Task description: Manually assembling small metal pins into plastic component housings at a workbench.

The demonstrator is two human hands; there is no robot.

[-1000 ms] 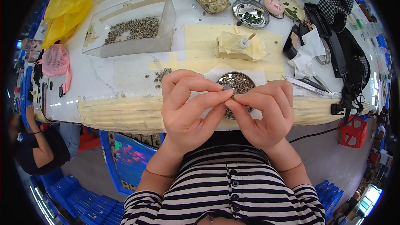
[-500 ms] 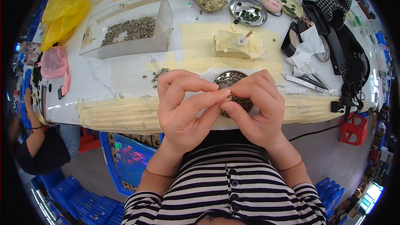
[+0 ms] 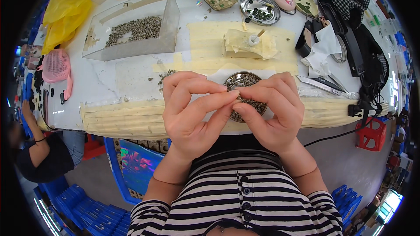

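My left hand (image 3: 190,116) and my right hand (image 3: 278,111) meet at the fingertips above a round metal dish (image 3: 230,77). Many small grey-brown pieces (image 3: 247,79) lie in the dish, partly covered by my fingers. The left thumb and index finger are pinched together, with a tiny piece apparently at their tips, too small to make out. On the right, the thumb and index finger are curled close to that pinch, with a small gap between them; whether they grip anything is hidden. A few loose grey pieces (image 3: 165,78) lie on the table beyond my left hand.
A clear box (image 3: 169,35) of similar pieces stands far left. Ahead sit a tape-covered block (image 3: 234,49) with a white pot (image 3: 253,40), and a metal plate (image 3: 277,12) of dark green bits. Tweezers (image 3: 319,84) lie right. Another person's arm (image 3: 37,137) shows at left.
My right hand has shifted slightly right, and its thumb and index finger sit a little farther from the left fingertips. The left hand has moved slightly left, still pinched.
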